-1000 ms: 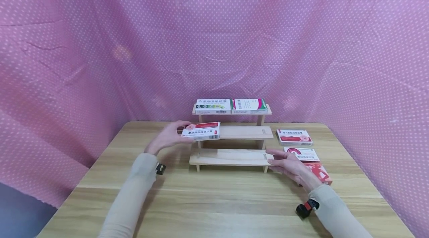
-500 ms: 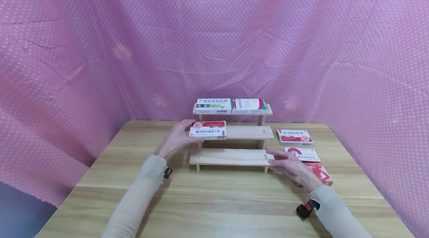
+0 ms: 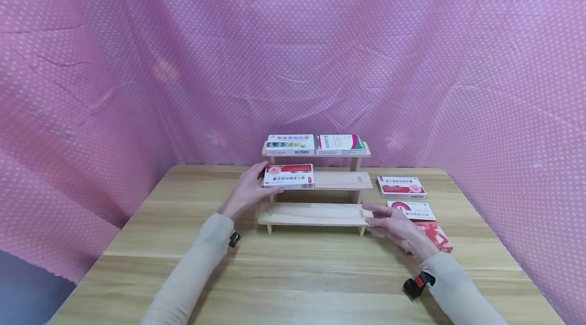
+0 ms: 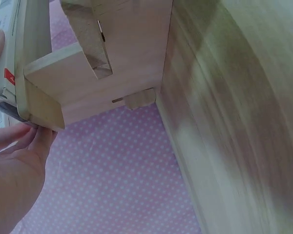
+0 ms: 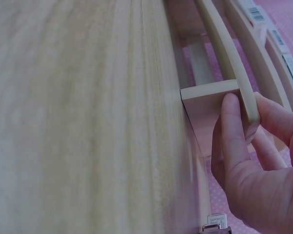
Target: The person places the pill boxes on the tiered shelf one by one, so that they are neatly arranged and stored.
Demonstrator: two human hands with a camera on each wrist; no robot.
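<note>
My left hand (image 3: 248, 191) grips a red-and-white medicine box (image 3: 289, 176) by its left end, with the box lying flat at the left of the middle tier of a wooden step rack (image 3: 343, 180). In the left wrist view, fingers (image 4: 19, 141) reach under the tier's end beside the box (image 4: 4, 73). My right hand (image 3: 394, 227) pinches the right end of the rack's lowest shelf (image 3: 316, 214). The right wrist view has the thumb and fingers on either side of that shelf's end (image 5: 249, 105). On the top tier lie a green-and-white box (image 3: 291, 144) and a magenta-and-white box (image 3: 340, 144).
Right of the rack, a red-and-white box (image 3: 402, 187), a box with red arcs (image 3: 412, 210) and a red box (image 3: 435, 235) lie on the wooden table (image 3: 293, 274). Behind hangs a pink dotted cloth (image 3: 293, 60).
My left hand has carried the medicine box to the right and slightly down, onto the left part of the middle tier. The right hand keeps its hold on the lowest shelf.
</note>
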